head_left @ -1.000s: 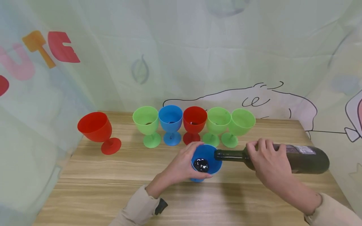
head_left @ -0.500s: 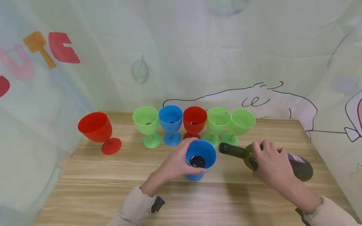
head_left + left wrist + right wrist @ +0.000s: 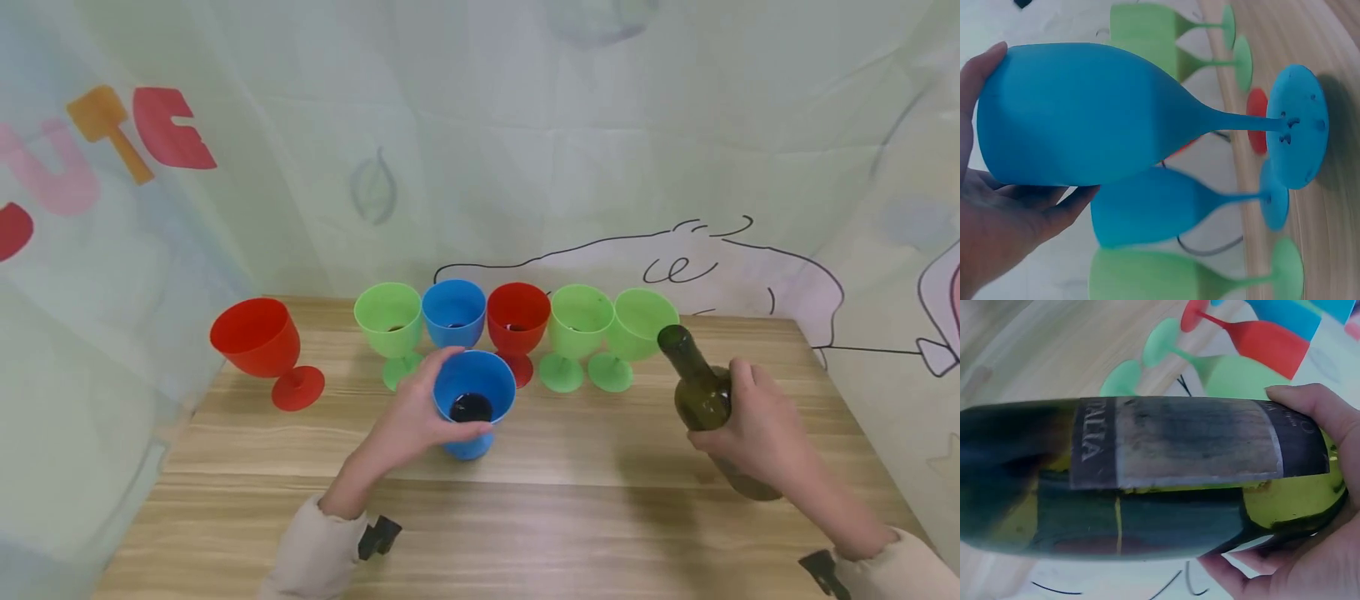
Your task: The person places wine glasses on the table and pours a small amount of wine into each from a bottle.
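Observation:
My left hand (image 3: 408, 417) grips the bowl of a blue goblet (image 3: 475, 371) from its left side, thumb and fingers round the rim. Dark liquid lies in the bottom of its bowl. In the left wrist view this goblet (image 3: 1085, 115) has its foot close to the tabletop; whether it touches, I cannot tell. On the right, my right hand (image 3: 765, 425) holds a dark green wine bottle (image 3: 705, 400) near its shoulder. The bottle leans with its mouth up and to the left, apart from the goblet. Its label (image 3: 1197, 440) shows in the right wrist view.
Along the back of the wooden table (image 3: 570, 533) stands a row of goblets: a green one (image 3: 388, 321), a blue one (image 3: 453, 312), a red one (image 3: 517, 317) and two green ones (image 3: 581, 321). Another red goblet (image 3: 258, 337) stands apart at left. A printed curtain (image 3: 480, 150) hangs behind.
My left hand has carried the blue goblet left and back towards the row. The bottle has swung from nearly level over the goblet to mouth-up, and moved right, away from it.

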The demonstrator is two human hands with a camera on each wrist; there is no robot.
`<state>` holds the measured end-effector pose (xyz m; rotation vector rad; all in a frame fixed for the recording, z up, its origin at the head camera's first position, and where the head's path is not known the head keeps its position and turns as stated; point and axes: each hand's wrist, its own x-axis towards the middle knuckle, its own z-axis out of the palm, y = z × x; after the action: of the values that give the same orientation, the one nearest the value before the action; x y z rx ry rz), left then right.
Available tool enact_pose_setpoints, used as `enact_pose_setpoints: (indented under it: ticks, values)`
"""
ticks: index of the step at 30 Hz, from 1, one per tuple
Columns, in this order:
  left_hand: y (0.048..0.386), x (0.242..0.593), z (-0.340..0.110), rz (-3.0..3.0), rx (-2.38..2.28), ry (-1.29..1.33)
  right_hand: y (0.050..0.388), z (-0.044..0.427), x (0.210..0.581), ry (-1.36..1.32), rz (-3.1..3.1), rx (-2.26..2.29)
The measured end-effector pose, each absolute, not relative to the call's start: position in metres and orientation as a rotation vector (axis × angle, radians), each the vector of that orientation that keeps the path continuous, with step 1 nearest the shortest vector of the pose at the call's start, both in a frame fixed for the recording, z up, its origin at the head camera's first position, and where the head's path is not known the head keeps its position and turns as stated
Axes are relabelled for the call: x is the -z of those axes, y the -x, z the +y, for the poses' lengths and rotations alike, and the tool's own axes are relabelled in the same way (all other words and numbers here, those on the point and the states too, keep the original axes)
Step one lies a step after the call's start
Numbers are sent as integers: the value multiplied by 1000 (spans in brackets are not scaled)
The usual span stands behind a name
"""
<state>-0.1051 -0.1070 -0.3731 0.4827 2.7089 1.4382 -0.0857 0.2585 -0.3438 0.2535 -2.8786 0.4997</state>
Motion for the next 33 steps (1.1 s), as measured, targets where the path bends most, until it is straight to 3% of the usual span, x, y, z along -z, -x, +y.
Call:
enact_pose_setpoints:
  ticks: [19, 33]
  values:
    - [102, 374, -177, 2939, -1427, -187, 88, 276, 357, -83, -2917, -785]
    - [108, 389, -194, 2914, -1470, -184, 88, 281, 357, -37, -2940, -847]
